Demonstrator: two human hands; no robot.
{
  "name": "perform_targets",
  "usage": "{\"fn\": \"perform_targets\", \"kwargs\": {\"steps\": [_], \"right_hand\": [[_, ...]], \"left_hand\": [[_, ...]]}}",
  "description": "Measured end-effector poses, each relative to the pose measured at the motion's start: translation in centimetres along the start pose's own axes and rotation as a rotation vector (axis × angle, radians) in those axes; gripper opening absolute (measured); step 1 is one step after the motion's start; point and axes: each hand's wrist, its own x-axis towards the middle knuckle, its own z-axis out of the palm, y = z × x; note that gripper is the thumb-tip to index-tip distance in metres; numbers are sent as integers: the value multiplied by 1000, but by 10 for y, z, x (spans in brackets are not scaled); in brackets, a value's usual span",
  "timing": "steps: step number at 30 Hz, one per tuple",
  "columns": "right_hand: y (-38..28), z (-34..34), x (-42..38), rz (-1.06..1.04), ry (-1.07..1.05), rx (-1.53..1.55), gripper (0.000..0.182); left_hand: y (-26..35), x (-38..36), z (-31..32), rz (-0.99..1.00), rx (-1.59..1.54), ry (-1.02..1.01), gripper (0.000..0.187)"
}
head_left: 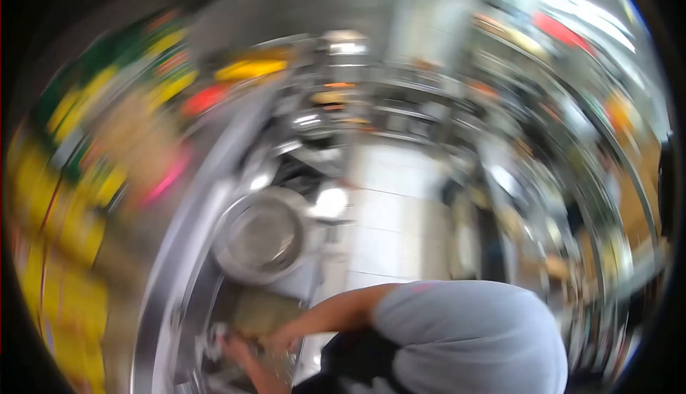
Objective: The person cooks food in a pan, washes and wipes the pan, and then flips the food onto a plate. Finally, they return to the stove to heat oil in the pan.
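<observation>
Two-handed, reaching low over the metal worktop (pixel 161 287), with the left hand (pixel 238 350) at a small pale thing (pixel 214 342) and the right hand (pixel 284 337) just beside. Working near a wide metal pan (pixel 261 240), apparently without touching it. Probably being partway through some handling, judging by the hands' closeness; showing nothing clearly enough for sorting finished from unfinished. Blurring heavily, hiding fingers and contact: not being able to tell, for either hand, spread fingers from a closed grip. Losing the left forearm past the bottom edge; leaving the pale thing's kind unclear.
</observation>
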Motion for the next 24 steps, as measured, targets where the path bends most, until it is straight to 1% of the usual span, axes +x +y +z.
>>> {"fn": "perform_targets", "kwargs": {"steps": [1,2,4,5,7,8,9,10,11,14,15,20,21,22,24], "right_hand": [[-96,30,-32,215,51,-433,50],[-107,23,-43,173,180,-353,50],[-104,18,-32,220,60,-858,21],[-102,2,-37,209,107,-835,21],[-94,0,-55,92,134,-847,21],[-71,19,-4,33,127,-860,21],[-72,9,-72,-28,114,-877,21],[-70,26,-39,-87,101,-899,20],[-62,20,-23,-141,85,-923,20],[-69,0,-8,-294,37,-1001,20],[-67,-8,-17,-339,21,-1028,20],[-102,-64,-124,-567,-75,-1180,21],[-91,-59,-78,-614,-96,-1209,21],[-84,-61,-61,-660,-123,-1234,21],[-77,-60,-74,-755,-200,-1281,22]], "left_hand": [[-52,35,-13,386,286,29,29],[-65,-6,8,785,384,105,37],[-44,5,66,833,383,-109,36],[-41,8,87,844,381,-181,36],[-32,12,107,848,382,-301,36],[-28,8,112,842,388,-339,36],[-27,7,117,837,396,-370,35],[-24,9,121,833,399,-398,35],[-22,10,126,825,399,-422,35],[-11,7,153,803,385,-492,34],[-10,5,167,794,374,-516,34],[1,1,236,766,309,-623,33],[5,1,248,762,298,-644,33],[6,-1,261,753,286,-662,32],[4,0,278,732,264,-679,32]]}}
